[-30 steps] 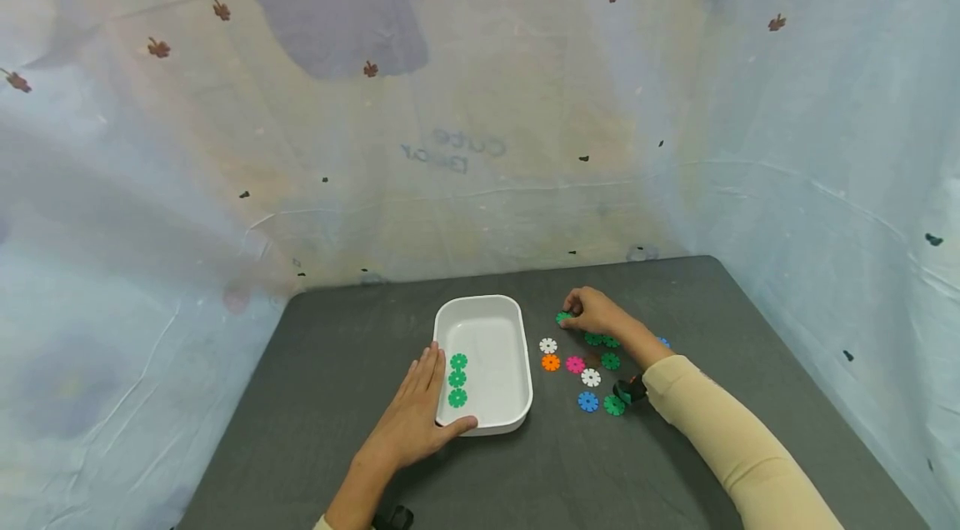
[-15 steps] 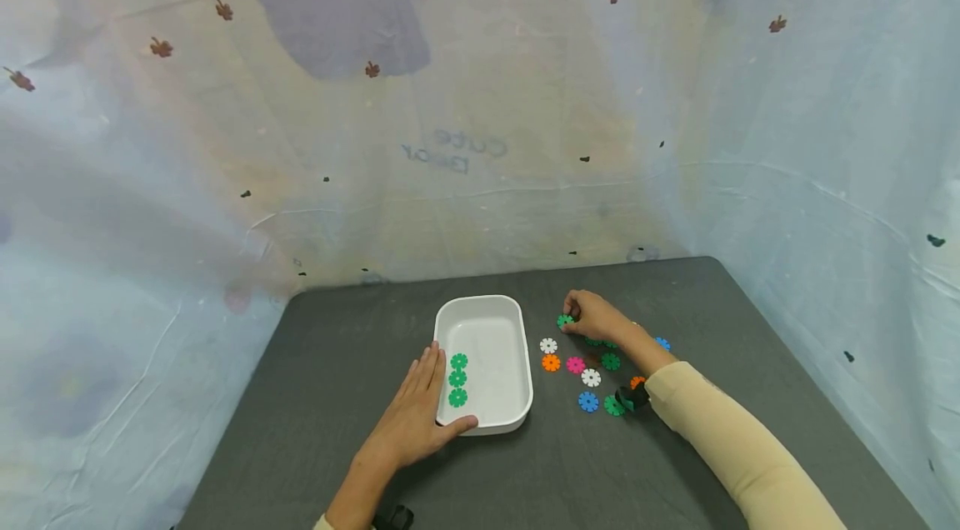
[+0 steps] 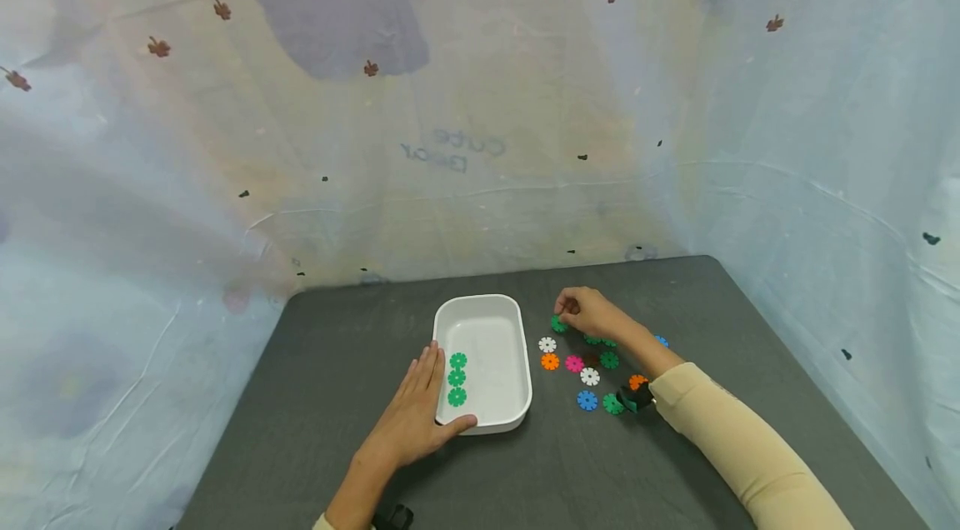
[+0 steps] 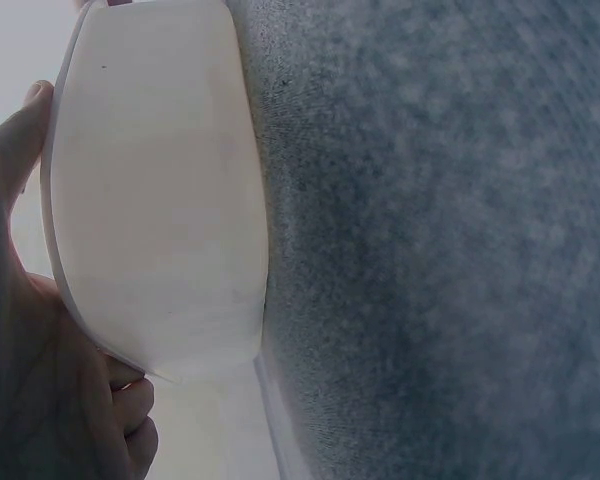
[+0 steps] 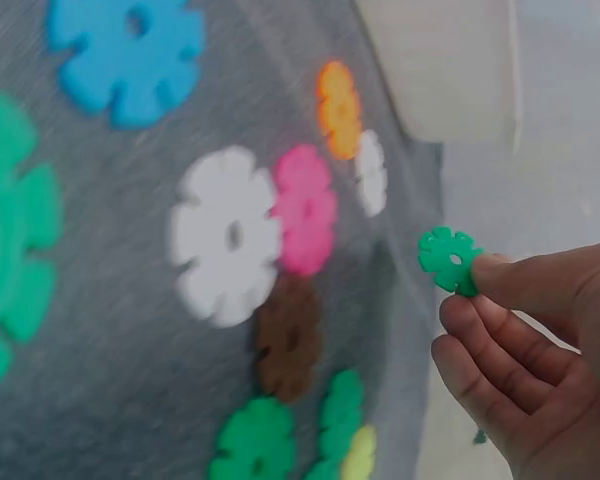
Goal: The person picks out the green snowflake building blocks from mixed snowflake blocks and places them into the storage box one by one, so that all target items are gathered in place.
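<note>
A white rectangular tray (image 3: pixel 513 322) sits mid-table with several green notched discs (image 3: pixel 457 377) lined up along its left side. My left hand (image 3: pixel 411 417) lies along the tray's near left corner, fingers straight along the side and thumb over the front rim. The left wrist view shows the thumb at the rim of the tray (image 4: pixel 160 190). My right hand (image 3: pixel 588 312) pinches a green notched disc (image 5: pixel 448 260) between thumb and fingers, right of the tray's far end. In the right wrist view this disc stands above the table, apart from the others.
Loose notched discs lie right of the tray: white (image 3: pixel 547 344), orange (image 3: pixel 550 362), pink (image 3: pixel 574 364), blue (image 3: pixel 587 401), brown (image 5: pixel 288 340) and green (image 3: pixel 609 360). Some sit under the right forearm. A printed sheet (image 3: pixel 480 113) hangs behind the grey table (image 3: pixel 360 330).
My right hand, pinching the green disc, has shifted slightly left toward the tray. The left hand and the tray have stayed in place.
</note>
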Motion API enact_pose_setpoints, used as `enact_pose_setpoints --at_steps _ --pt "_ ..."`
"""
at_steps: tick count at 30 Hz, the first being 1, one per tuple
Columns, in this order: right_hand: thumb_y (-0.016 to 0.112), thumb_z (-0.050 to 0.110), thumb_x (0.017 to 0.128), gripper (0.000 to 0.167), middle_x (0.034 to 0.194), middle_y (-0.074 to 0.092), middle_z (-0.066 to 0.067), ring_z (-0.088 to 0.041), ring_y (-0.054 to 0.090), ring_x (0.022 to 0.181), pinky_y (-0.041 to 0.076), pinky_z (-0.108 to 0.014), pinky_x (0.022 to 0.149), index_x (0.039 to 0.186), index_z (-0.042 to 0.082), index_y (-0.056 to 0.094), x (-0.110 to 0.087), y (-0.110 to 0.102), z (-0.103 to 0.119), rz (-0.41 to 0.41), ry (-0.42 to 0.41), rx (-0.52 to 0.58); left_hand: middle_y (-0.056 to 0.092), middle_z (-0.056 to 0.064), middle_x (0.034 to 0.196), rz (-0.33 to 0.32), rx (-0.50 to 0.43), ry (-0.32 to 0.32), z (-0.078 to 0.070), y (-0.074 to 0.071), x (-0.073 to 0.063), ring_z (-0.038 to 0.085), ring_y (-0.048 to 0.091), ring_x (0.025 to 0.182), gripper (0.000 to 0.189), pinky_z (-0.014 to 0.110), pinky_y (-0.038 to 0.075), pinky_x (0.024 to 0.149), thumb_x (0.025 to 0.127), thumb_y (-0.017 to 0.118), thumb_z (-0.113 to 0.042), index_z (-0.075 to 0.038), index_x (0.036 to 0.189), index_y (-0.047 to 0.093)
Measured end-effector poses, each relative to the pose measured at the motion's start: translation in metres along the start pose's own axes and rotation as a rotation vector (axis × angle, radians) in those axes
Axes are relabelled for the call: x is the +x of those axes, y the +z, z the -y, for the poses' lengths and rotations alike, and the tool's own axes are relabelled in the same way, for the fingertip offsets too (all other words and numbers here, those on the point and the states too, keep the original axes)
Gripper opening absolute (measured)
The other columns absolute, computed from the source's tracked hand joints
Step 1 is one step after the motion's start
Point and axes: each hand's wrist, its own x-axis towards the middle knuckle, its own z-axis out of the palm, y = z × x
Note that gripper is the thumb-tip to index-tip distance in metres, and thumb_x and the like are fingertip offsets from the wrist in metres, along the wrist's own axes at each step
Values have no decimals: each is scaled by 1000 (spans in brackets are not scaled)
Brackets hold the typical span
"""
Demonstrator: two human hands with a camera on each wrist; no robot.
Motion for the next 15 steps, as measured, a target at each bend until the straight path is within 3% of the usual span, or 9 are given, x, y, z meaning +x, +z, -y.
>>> enact_pose_setpoints --at_steps 8,15 --pt "70 4 104 7 98 71 -8 -18 65 86 57 -35 78 110 1 71 0 -4 31 -25 -81 35 6 18 180 -7 11 10 2 1 1 34 10 166 124 51 15 135 93 57 -84 1 171 11" --pt "71 5 103 8 100 72 -6 -17 67 90 61 -35 84 111 2 73 11 8 49 -36 -141 90 4 17 180 0 9 -2 3 2 2 32 7 167 123 51 14 135 93 60 -81 0 171 11"
